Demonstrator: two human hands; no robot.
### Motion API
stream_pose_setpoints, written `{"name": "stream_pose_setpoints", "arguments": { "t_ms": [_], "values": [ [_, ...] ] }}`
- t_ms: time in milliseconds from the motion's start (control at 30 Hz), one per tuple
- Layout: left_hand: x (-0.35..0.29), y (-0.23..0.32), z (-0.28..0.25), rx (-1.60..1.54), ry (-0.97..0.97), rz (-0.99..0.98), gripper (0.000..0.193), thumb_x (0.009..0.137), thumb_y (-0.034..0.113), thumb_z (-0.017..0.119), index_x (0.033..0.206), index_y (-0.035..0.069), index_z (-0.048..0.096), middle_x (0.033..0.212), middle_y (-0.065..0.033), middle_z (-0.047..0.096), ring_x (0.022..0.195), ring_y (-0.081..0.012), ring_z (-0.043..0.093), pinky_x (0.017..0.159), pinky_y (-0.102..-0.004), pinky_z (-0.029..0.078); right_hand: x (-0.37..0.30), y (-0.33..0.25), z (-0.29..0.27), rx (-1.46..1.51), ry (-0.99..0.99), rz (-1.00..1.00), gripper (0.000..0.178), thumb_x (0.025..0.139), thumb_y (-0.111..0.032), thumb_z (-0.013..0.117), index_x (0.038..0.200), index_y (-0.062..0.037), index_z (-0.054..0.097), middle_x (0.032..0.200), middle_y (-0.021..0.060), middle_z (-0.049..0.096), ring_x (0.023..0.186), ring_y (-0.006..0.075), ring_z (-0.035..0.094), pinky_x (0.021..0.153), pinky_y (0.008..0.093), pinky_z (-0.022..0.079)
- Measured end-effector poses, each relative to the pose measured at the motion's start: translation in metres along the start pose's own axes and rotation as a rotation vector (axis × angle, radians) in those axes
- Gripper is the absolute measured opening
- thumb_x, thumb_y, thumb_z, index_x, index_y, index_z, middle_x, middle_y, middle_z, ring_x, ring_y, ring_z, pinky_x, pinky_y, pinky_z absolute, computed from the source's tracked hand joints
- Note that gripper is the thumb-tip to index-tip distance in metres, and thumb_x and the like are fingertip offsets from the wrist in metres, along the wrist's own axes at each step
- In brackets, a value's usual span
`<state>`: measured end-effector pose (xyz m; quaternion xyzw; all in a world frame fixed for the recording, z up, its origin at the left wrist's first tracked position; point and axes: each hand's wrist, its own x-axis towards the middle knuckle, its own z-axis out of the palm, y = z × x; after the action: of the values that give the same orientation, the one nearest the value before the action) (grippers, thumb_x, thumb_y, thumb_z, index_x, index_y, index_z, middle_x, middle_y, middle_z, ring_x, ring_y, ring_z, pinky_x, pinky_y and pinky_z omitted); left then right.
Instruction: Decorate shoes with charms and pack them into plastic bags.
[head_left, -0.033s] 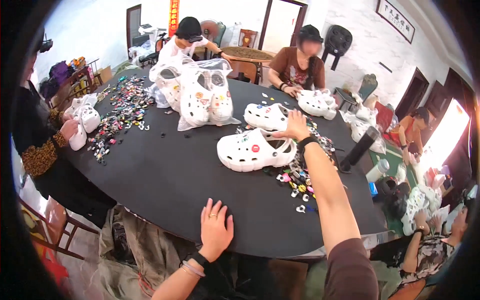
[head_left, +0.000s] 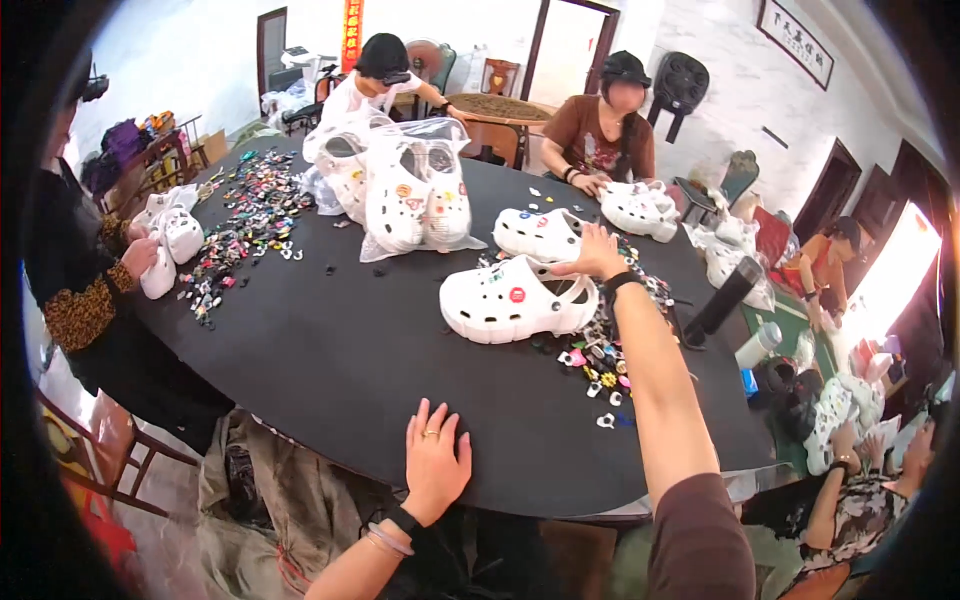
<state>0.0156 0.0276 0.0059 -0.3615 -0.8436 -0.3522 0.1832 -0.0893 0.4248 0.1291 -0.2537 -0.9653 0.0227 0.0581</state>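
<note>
Two white clogs lie on the black table in front of me. The nearer clog [head_left: 495,308] carries a red charm and a green one, and the farther clog [head_left: 532,232] has small coloured charms too. Over their heel ends reaches my right hand [head_left: 598,255], fingers stretched out and thumb apart near the nearer clog's opening. It touches the clogs, but I cannot see a grip around either. Resting flat near the table's front edge, my left hand [head_left: 436,462] has its fingers outstretched and holds nothing. Loose shoe charms [head_left: 602,368] lie beside and partly under my right forearm.
Bagged white clogs [head_left: 412,200] stand mid-table. A long heap of charms [head_left: 240,215] covers the table's left side. A black cylinder [head_left: 722,300] stands at right. Co-workers sit or stand around; one person's hands hold clogs [head_left: 172,250] at left, another's touch clogs [head_left: 640,210] opposite.
</note>
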Motion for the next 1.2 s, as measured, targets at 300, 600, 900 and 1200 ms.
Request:
{"name": "stream_pose_setpoints", "arguments": {
  "t_ms": [300,600,900,1200],
  "values": [
    [-0.001,-0.003,-0.001,0.028,-0.009,-0.010,0.028,0.081,0.013,0.060,0.105,-0.001,0.059,0.119,-0.0173,0.054,0.125,-0.0379,0.039,0.102,-0.0496,0.032,0.016,-0.020,-0.017,0.198,-0.413,-0.043,0.135,0.047,-0.051,0.076,0.145,-0.0071,-0.005,0.149,0.0231,0.008,0.137,0.0422,0.005,0.112,0.0457,0.008],
    [0.001,-0.007,-0.002,0.051,0.025,0.000,0.028,0.080,0.013,0.061,0.104,-0.001,0.059,0.119,-0.0179,0.054,0.123,-0.0374,0.040,0.101,-0.0493,0.033,-0.014,-0.061,0.017,-0.131,-0.114,-0.177,0.042,0.073,-0.040,0.058,0.105,-0.0148,0.064,0.115,0.0181,0.055,0.108,0.0302,0.054,0.091,0.0475,0.037],
    [-0.003,-0.007,0.002,0.014,0.063,0.027,0.028,0.080,0.014,0.060,0.102,-0.002,0.060,0.116,-0.0179,0.056,0.121,-0.0375,0.042,0.100,-0.0485,0.034,-0.045,-0.085,0.031,0.030,0.347,-0.108,0.019,0.081,-0.024,0.051,0.083,-0.0239,0.070,0.089,0.0002,0.068,0.088,0.0208,0.063,0.081,0.0532,0.034],
    [-0.005,-0.007,-0.017,-0.165,0.117,0.081,0.070,0.085,0.028,0.060,0.136,-0.006,0.027,0.135,-0.0234,0.039,0.128,-0.0393,0.033,0.105,-0.0450,0.028,-0.145,-0.115,-0.078,0.343,0.567,-0.059,0.029,0.085,-0.030,0.049,0.091,-0.0058,0.063,0.088,0.0190,0.065,0.088,0.0374,0.060,0.075,0.0486,0.040]
  ]
}}
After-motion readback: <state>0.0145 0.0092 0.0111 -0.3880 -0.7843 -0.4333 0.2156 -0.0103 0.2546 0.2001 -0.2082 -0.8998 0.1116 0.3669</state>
